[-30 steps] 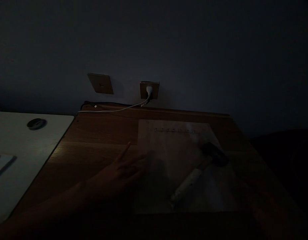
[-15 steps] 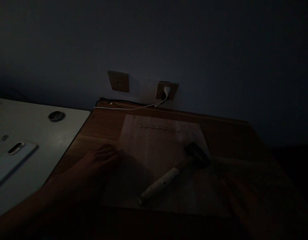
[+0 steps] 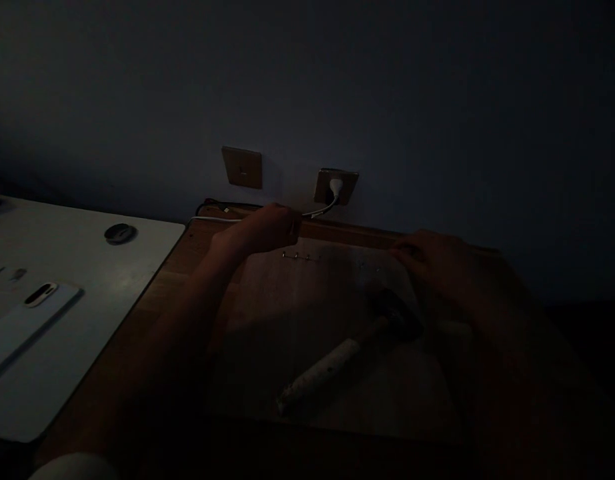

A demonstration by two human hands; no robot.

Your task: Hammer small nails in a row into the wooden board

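Observation:
The room is very dim. A pale wooden board point(image 3: 307, 320) lies on a brown wooden table point(image 3: 177, 280). A row of small nails point(image 3: 297, 256) stands along the board's far edge. A hammer point(image 3: 347, 353) with a dark head and a pale handle lies on the board. My left hand point(image 3: 267, 228) hovers closed over the board's far left corner, just above the nails. My right hand point(image 3: 432, 261) is over the far right corner, fingers curled; what either hand holds is hidden in the dark.
A white table point(image 3: 62, 287) adjoins on the left, bearing a phone point(image 3: 27, 317) and a round dark disc point(image 3: 120, 233). On the wall behind are a switch plate point(image 3: 242, 167) and a socket point(image 3: 336, 187) with a white plug and cable.
My left hand has lifted from the table beside the board and moved to its far left corner. My right hand has come into view at the far right corner.

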